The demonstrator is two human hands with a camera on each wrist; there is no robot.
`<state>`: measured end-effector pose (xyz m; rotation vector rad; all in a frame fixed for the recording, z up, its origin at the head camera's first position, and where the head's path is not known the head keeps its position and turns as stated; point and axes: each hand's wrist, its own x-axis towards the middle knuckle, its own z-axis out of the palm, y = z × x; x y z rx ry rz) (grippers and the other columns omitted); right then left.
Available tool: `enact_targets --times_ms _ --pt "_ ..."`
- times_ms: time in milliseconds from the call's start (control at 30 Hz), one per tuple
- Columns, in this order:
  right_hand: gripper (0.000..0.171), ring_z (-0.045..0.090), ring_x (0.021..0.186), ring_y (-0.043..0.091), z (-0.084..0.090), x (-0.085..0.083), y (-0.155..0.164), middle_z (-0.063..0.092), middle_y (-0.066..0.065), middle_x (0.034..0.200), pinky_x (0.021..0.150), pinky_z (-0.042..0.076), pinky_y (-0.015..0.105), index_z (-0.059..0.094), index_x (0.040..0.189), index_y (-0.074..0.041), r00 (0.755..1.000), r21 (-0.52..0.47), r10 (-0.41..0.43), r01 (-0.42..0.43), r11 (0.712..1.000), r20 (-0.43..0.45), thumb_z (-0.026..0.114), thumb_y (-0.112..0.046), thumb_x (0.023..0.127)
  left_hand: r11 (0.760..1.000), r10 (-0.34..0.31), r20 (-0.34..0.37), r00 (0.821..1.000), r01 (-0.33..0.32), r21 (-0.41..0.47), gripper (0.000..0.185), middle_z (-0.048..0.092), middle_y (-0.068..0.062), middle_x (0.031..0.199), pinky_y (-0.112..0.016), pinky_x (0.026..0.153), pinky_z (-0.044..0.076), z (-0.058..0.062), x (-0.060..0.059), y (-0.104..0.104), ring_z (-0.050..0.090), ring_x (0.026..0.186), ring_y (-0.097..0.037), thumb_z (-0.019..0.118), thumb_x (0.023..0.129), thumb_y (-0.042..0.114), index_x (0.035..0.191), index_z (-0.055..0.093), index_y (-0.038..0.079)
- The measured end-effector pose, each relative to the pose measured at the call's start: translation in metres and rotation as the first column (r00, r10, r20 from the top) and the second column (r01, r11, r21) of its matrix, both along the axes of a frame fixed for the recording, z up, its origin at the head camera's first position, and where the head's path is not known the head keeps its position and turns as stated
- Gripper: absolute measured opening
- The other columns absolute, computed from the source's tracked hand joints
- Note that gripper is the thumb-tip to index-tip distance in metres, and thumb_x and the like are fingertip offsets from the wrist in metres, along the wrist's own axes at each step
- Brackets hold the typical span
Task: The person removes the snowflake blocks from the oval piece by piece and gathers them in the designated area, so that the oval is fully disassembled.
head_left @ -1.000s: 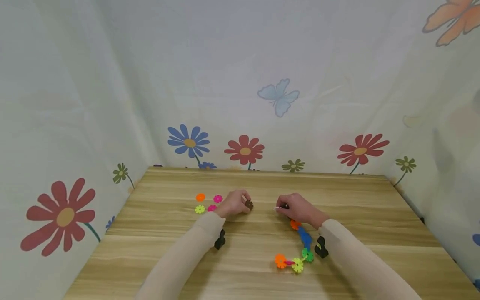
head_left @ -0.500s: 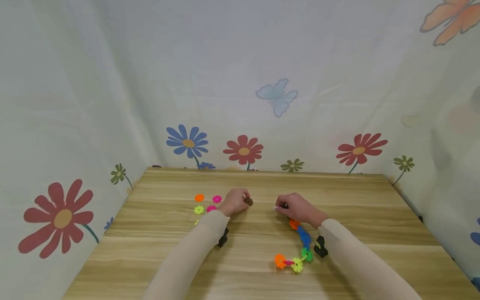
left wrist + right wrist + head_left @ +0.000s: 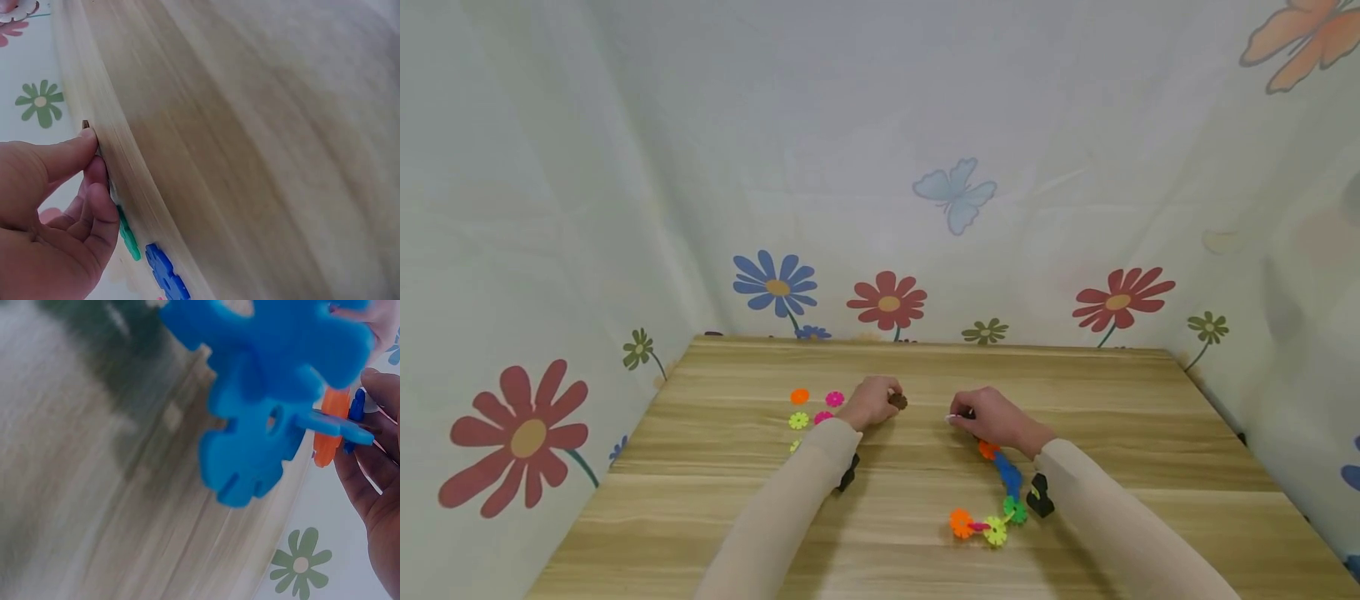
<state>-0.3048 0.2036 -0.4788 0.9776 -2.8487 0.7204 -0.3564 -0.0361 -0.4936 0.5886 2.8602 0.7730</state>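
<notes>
My left hand (image 3: 870,402) pinches a brown notched plastic disc (image 3: 898,402) between thumb and fingers, low above the table; only the disc's edge (image 3: 85,124) shows in the left wrist view. My right hand (image 3: 992,414) grips the far end of a chain of interlocked flower-shaped discs, with a white piece (image 3: 951,417) at its fingertips. From that hand the chain runs toward the front through an orange disc (image 3: 988,449), blue discs (image 3: 1009,475) and a green disc (image 3: 1015,510). It then bends left through a yellow disc (image 3: 996,531) to an orange end disc (image 3: 961,523).
Loose discs lie left of the left hand: orange (image 3: 800,397), pink (image 3: 835,398) and yellow (image 3: 798,421). The left wrist view adds a green disc (image 3: 128,231) and a blue disc (image 3: 165,272). A flower-printed curtain (image 3: 850,167) stands behind the wooden table (image 3: 925,367).
The left hand has shifted slightly and turned the brown disc, which faced the camera more a second ago. The right hand and the chain have stayed nearly still.
</notes>
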Motion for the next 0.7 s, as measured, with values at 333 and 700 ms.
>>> enact_targets --times_ms 333,700 --pt "0.006 0.055 0.069 0.003 0.001 0.003 -0.007 0.063 -0.010 0.079 0.068 0.049 0.027 0.063 0.086 -0.018 1.000 0.000 0.003 -0.003 1.000 0.013 0.065 -0.021 0.091 0.999 -0.044 -0.020 0.999 0.044 -0.017 0.024 0.064 -0.008 0.106 -0.038 0.087 0.046 -0.001 0.001 0.000 0.058 0.104 -0.026 0.066 0.085 0.001 0.109 0.066 0.007" --pt "0.005 0.057 0.071 0.002 -0.002 0.001 -0.009 0.063 -0.009 0.081 0.068 0.049 0.026 0.065 0.089 -0.019 0.999 0.003 -0.039 0.039 0.999 0.029 0.063 -0.022 0.092 0.998 -0.038 -0.076 0.996 0.034 -0.062 0.019 0.064 -0.009 0.101 -0.036 0.080 0.049 0.009 0.014 0.010 0.059 0.095 -0.025 0.063 0.086 0.003 0.105 0.064 0.004"
